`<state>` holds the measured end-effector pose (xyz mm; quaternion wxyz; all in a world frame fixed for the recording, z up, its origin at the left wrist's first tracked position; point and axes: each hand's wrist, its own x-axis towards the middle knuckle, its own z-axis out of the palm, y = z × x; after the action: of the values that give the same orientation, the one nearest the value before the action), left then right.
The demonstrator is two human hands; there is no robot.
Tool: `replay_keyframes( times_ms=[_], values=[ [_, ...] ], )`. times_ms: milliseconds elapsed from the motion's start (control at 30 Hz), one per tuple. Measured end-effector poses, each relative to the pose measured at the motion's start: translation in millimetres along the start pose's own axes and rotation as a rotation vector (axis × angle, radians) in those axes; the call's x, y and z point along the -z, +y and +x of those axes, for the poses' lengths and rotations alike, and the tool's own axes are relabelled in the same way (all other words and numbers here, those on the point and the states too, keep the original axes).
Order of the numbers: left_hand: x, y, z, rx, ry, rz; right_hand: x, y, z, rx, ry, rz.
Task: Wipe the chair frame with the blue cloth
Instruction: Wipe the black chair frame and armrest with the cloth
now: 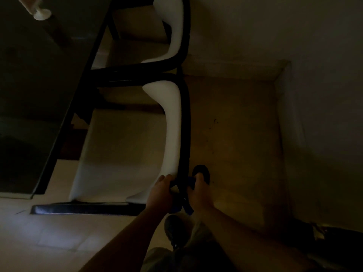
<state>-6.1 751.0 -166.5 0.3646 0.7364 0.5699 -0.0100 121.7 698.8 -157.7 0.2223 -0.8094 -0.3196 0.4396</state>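
Left hand (160,190): forearm extended forward, grip curled tight around the black curved chair frame (185,124) at its near end
Right hand (197,190): forearm extended, grip closed on the dark blue cloth (190,182), pressed against the frame's outer side
Cloth position: bunched between both hands, tail hanging below
Seat: white moulded shell (125,146), beside the dark desk (39,85)

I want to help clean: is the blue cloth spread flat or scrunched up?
Scrunched: the blue cloth is bunched around the black chair frame, gripped by both hands.
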Motion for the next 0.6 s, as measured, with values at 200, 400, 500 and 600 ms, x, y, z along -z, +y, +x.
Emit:
replay_keyframes(
  times_ms=[200,400,500,600],
  values=[
    [12,37,67,-0.013,0.090,-0.117,24,-39,75,-0.024,0.050,0.078],
    [43,84,195,0.057,0.211,-0.106,68,-100,202,0.016,0.052,0.059],
    [65,101,250,0.069,0.260,-0.102,89,-134,252,0.077,0.021,0.068],
    [85,114,307,0.106,0.294,-0.104,106,-163,304,0.114,-0.027,0.076]
  ],
)
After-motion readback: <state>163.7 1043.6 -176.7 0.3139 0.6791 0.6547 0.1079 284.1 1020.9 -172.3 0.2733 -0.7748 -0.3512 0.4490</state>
